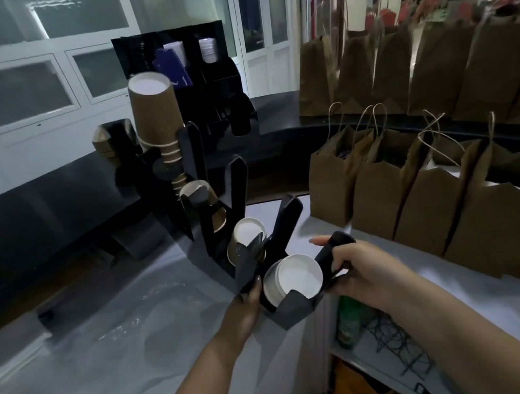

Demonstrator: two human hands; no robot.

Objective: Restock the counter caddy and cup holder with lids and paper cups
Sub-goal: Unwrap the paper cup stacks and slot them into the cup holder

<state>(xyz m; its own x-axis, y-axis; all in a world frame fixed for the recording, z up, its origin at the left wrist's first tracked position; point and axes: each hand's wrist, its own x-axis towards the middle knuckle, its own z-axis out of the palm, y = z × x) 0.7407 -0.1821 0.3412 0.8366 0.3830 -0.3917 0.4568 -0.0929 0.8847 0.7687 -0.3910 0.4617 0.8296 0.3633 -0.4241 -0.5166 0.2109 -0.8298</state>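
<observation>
A black tiered cup holder [236, 187] runs from the counter's back down to its front edge, with stacks of brown ribbed paper cups lying in its slots. The tallest stack [154, 111] stands at the back. A stack of cups with white insides [294, 278] lies in the nearest slot. My left hand [246, 305] touches the holder's front left post. My right hand [357, 270] grips the front right post beside that nearest stack. A black counter caddy [214, 77] at the back holds white lids [208, 49] and a purple item.
Many brown paper bags [388, 189] with twine handles crowd the right side of the counter. Clear plastic sheeting [101, 326] covers the counter at left. Below the counter's edge a shelf holds a green bottle [348, 323] and a wire rack.
</observation>
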